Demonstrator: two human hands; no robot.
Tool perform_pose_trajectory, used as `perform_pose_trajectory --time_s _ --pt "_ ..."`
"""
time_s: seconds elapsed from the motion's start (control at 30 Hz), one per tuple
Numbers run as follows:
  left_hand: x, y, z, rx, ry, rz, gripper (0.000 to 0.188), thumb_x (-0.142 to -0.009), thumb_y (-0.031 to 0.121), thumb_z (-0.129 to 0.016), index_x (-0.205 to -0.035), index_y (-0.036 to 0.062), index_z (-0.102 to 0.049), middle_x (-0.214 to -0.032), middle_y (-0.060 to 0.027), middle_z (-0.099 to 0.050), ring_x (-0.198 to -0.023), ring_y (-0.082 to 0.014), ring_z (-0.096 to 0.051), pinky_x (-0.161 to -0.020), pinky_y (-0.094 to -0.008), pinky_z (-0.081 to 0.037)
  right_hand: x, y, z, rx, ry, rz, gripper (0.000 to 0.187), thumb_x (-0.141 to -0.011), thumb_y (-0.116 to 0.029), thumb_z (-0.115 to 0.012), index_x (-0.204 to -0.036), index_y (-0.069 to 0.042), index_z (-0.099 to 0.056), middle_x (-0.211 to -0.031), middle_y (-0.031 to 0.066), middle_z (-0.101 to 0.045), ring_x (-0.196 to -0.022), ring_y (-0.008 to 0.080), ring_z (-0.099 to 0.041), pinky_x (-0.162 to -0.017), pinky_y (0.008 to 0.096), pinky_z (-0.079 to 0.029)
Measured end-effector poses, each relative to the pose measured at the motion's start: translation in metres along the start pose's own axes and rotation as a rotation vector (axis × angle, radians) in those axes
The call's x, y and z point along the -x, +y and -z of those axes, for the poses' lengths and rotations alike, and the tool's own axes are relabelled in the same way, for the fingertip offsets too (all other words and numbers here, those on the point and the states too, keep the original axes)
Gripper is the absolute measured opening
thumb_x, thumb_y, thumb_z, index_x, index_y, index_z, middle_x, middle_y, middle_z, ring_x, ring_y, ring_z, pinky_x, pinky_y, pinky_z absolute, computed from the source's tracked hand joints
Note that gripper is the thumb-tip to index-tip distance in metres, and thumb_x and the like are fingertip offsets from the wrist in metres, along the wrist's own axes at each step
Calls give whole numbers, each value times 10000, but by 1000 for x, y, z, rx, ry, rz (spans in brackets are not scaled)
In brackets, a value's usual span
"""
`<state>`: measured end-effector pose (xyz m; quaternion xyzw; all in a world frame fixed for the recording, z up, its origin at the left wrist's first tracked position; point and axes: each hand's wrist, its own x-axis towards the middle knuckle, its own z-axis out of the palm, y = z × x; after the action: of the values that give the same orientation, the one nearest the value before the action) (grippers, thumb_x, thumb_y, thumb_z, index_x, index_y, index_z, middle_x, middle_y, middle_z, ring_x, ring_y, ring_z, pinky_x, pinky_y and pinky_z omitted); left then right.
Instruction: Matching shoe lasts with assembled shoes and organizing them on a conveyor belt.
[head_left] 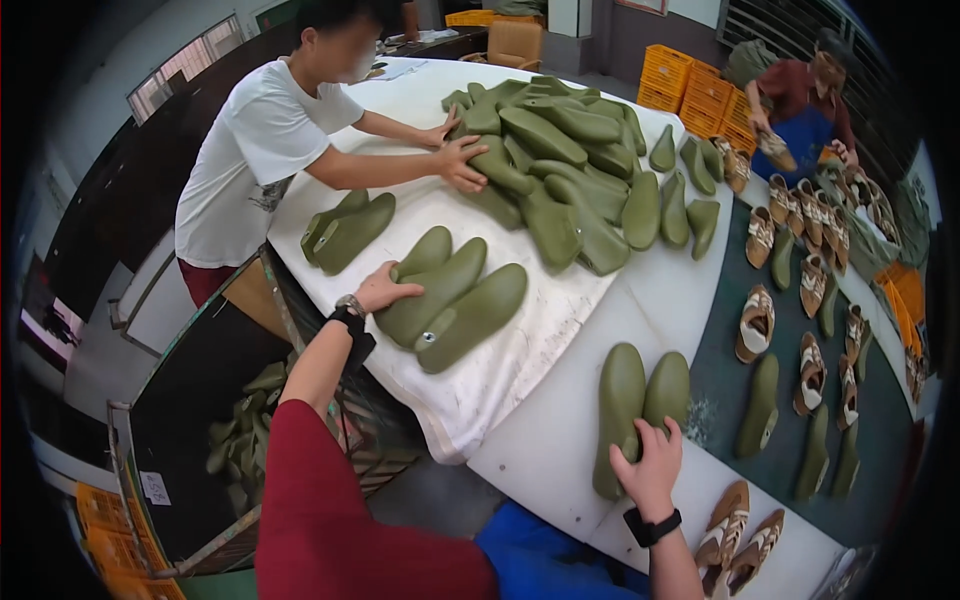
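Observation:
At the left, my left hand (385, 288) grips the near end of a green shoe last (440, 292), thumb across its top. It belongs to a group of 3 on the white cloth (465, 395); another last (475, 318) lies to its right. My right hand (650, 462) curls over the near ends of two green lasts, a longer left last (622, 400) and a right last (667, 385), on the white tabletop. Its thumb lies on the left one and its fingers on the right one. The undersides of both grips are hidden.
A co-worker's hands (455, 155) touch the large pile of lasts (560, 140). Brown-and-white shoes (757, 322) and lasts stand on the dark green belt (715, 370) at right, where another person holds a shoe (775, 150). A cart (160, 430) with lasts stands at lower left.

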<state>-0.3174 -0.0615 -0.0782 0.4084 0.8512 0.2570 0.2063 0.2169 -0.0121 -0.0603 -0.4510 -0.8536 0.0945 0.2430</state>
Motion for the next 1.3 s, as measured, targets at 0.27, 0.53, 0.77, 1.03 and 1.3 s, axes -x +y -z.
perform_pose_trajectory --time_s 0.27,0.53,0.77,1.03,1.3 --pt "123 139 -108 -41 -106 -72 1002 -639 596 -708 -1321 -33 -330 -1027 -270 -625 -934 -377 -635 -826 -393 -504 2 -5 -14 6 99 -82 479 -704 -364 -696 -1056 -45 -631 -959 125 -621 -1125 381 -452 -952 527 -340" --pt "157 167 -150 93 -80 -259 896 -737 425 -717 -1351 -25 -245 -1125 -298 -572 -1055 -395 -578 -900 -397 -466 9 21 -13 62 123 -177 482 -739 -413 -661 -1073 -68 -628 -1022 127 -608 -1136 355 -441 -921 596 -335" --pt "146 150 -153 434 -190 -189 812 -795 363 -688 -1404 30 -265 -1292 -233 -485 -1206 -286 -481 -994 -350 -390 14 24 -8 95 118 -193 483 -756 -425 -646 -1092 -79 -632 -1003 132 -618 -1138 356 -446 -918 623 -356" --pt "147 138 -147 405 -169 -253 804 -816 392 -663 -1420 40 -266 -1332 -239 -452 -1237 -303 -453 -1014 -351 -371 13 23 -8 118 140 -163 487 -755 -441 -645 -1089 -87 -641 -965 128 -631 -1126 351 -453 -926 586 -356" --pt "138 110 -104 40 -196 -355 834 -825 481 -638 -1401 -12 -291 -1366 -277 -391 -1290 -381 -360 -1072 -409 -297 12 34 -8 123 191 -138 442 -749 -378 -656 -1080 -84 -642 -942 145 -630 -1105 352 -454 -948 485 -344"
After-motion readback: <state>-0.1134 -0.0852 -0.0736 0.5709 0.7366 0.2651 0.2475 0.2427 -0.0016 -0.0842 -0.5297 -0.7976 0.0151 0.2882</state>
